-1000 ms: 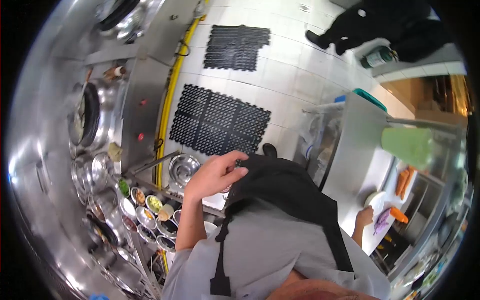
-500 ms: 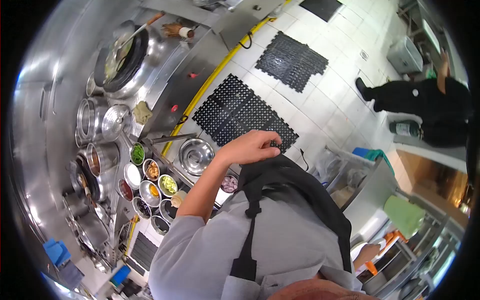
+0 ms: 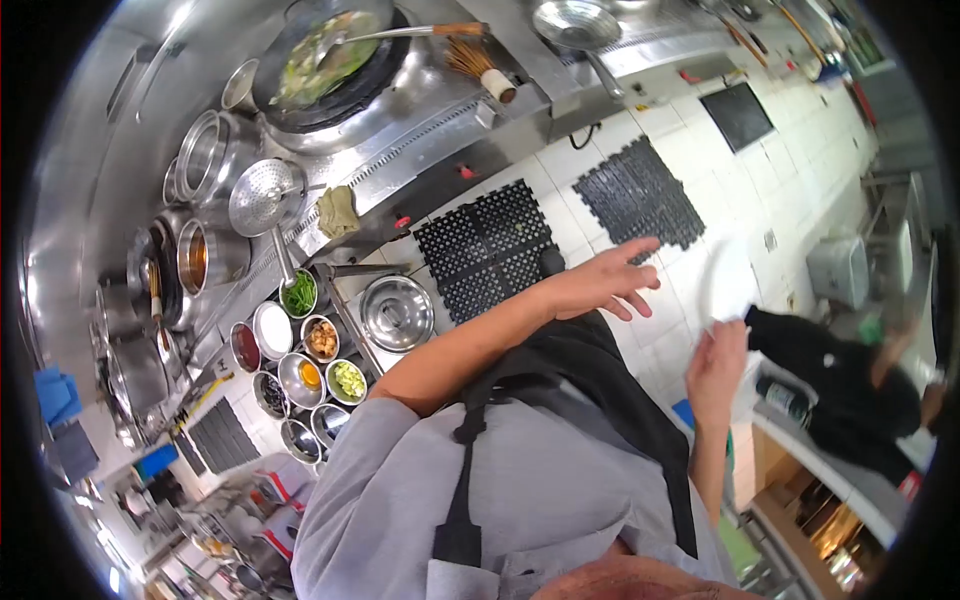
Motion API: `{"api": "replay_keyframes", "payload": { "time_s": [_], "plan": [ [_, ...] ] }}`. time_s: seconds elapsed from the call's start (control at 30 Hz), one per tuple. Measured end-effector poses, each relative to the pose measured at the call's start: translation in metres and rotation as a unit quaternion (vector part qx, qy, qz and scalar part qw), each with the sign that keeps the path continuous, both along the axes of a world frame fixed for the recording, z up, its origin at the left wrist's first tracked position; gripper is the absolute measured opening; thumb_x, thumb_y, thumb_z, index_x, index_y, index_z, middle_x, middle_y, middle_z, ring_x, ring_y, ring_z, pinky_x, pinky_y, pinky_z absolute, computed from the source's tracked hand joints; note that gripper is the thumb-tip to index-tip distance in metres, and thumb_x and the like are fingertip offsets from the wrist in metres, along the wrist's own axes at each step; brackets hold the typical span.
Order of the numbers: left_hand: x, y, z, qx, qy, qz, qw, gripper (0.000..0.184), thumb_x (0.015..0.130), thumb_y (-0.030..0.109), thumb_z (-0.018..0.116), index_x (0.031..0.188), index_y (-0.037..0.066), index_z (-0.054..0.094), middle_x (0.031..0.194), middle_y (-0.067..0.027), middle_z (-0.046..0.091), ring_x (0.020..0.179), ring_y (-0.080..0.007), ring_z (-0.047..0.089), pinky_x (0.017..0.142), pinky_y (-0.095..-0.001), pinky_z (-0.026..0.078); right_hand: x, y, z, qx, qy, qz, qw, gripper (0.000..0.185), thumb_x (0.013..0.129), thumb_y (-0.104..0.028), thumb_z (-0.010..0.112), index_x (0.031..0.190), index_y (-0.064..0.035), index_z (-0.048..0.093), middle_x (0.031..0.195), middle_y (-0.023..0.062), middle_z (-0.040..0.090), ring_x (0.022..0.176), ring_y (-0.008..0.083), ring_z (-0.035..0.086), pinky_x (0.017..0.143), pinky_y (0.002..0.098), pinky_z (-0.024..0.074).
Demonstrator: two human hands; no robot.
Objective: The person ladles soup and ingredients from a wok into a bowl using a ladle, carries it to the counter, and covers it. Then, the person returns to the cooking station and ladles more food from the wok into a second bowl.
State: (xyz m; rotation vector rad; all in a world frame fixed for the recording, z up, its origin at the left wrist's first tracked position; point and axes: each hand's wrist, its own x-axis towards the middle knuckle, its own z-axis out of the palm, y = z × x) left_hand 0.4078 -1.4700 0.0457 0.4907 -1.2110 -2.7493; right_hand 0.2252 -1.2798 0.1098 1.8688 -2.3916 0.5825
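Note:
My left hand (image 3: 612,282) reaches across the front of my apron over the floor, with its fingers spread and nothing in it. In my right hand (image 3: 716,358), raised at the right side, is a white plate (image 3: 728,285), gripped by its near edge and seen blurred. At the upper left a wok (image 3: 395,95) holds pale green food in liquid (image 3: 325,75). A ladle (image 3: 365,38) with a wooden handle lies in that wok. Neither hand touches the wok.
Several small bowls, including green onions (image 3: 299,295) and an egg yolk (image 3: 310,376), stand at the left beside a metal lidded pot (image 3: 396,314). A perforated skimmer (image 3: 266,196) and bamboo brush (image 3: 485,70) lie on the stove. Black mats (image 3: 485,245) cover floor tiles. Another person (image 3: 840,370) stands right.
My right hand has risen from the shelf at the lower right with the white plate. My left hand has moved right and opened. The view has turned, bringing the wok closer to the centre.

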Motion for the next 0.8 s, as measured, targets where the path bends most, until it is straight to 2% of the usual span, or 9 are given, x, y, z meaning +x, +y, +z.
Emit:
{"api": "replay_keyframes", "payload": {
  "time_s": [0.1,0.13,0.2,0.37,0.43,0.47,0.6,0.7,0.8],
  "plan": [
    [0.025,-0.049,0.014,0.065,0.012,0.124,0.99,0.106,0.092,0.059,0.071,0.165,0.017,0.006,0.147,-0.0205,0.05,0.111,-0.0338,0.069,0.087,-0.045,0.06,0.016,-0.118,-0.004,0.024,-0.044,0.189,0.981,0.021,0.079,0.004,0.064,0.098,-0.0018,0.06,0.091,0.0189,0.054,0.087,0.0407,0.058,0.071,0.0494,0.0485],
    [0.037,-0.061,0.021,0.072,0.035,0.184,0.98,0.091,0.099,0.05,0.067,0.164,0.017,0.012,0.14,-0.0191,0.054,0.109,-0.029,0.069,0.079,-0.0407,0.062,0.024,-0.153,-0.009,0.02,-0.056,0.261,0.963,0.021,0.077,0.002,0.065,0.097,-0.0034,0.061,0.09,0.0169,0.054,0.086,0.0385,0.058,0.07,0.0492,0.0488],
    [0.058,-0.083,0.039,0.043,-0.007,0.339,0.94,0.072,0.102,0.031,0.061,0.16,0.013,0.022,0.14,-0.0178,0.055,0.114,-0.0307,0.067,0.084,-0.0452,0.063,0.053,-0.216,-0.008,0.042,-0.018,0.377,0.925,0.019,0.076,0.0,0.067,0.094,-0.0049,0.062,0.089,0.0142,0.054,0.085,0.0361,0.06,0.07,0.0469,0.0507],
    [0.15,-0.123,0.03,0.055,-0.08,0.541,0.836,0.059,0.096,0.015,0.052,0.152,0.003,0.038,0.137,-0.0198,0.058,0.118,-0.0369,0.065,0.088,-0.0534,0.062,0.117,-0.364,0.012,-0.033,-0.167,0.574,0.801,0.018,0.085,-0.015,0.072,0.098,-0.0053,0.067,0.099,0.0116,0.061,0.091,0.0322,0.064,0.076,0.0416,0.0545],
    [0.185,-0.132,0.026,0.038,-0.082,0.608,0.789,0.058,0.095,0.014,0.051,0.149,-0.003,0.038,0.136,-0.0229,0.058,0.114,-0.0418,0.067,0.083,-0.0562,0.063,0.134,-0.438,0.023,-0.011,-0.229,0.495,0.838,0.024,0.089,-0.018,0.073,0.108,-0.0037,0.069,0.107,0.0126,0.063,0.102,0.0367,0.063,0.085,0.0448,0.0531],
    [0.202,-0.136,0.027,0.043,-0.1,0.635,0.765,0.056,0.095,0.013,0.05,0.147,-0.004,0.04,0.136,-0.023,0.058,0.113,-0.0422,0.068,0.083,-0.056,0.064,0.143,-0.481,0.015,-0.073,-0.161,0.486,0.856,0.028,0.09,-0.019,0.072,0.113,-0.0037,0.069,0.107,0.0141,0.064,0.103,0.0374,0.063,0.089,0.0468,0.052],
    [0.274,-0.157,-0.008,0.052,-0.139,0.712,0.686,0.053,0.099,0.019,0.052,0.144,-0.006,0.042,0.131,-0.0238,0.061,0.111,-0.0395,0.069,0.08,-0.0552,0.064,0.176,-0.59,-0.032,0.089,0.101,0.332,0.934,0.052,0.091,-0.024,0.073,0.138,-0.0056,0.059,0.112,0.0213,0.067,0.112,0.0411,0.064,0.094,0.0478,0.0521],
    [0.323,-0.172,-0.027,0.077,-0.139,0.742,0.651,0.052,0.1,0.024,0.054,0.141,-0.007,0.045,0.127,-0.0235,0.063,0.108,-0.0372,0.07,0.078,-0.0537,0.064,0.18,-0.641,-0.071,0.289,-0.006,0.305,0.908,0.059,0.09,-0.023,0.073,0.143,-0.004,0.054,0.118,0.0272,0.068,0.113,0.0445,0.066,0.097,0.0507,0.0516],
    [0.369,-0.195,-0.034,0.081,-0.151,0.747,0.643,0.051,0.101,0.027,0.053,0.139,-0.007,0.048,0.122,-0.0212,0.066,0.103,-0.0346,0.072,0.075,-0.0505,0.063,0.182,-0.64,-0.078,0.234,-0.116,0.332,0.906,0.058,0.092,-0.019,0.071,0.143,-0.0019,0.052,0.121,0.0284,0.069,0.108,0.0467,0.067,0.095,0.0511,0.0524]
  ]
}}
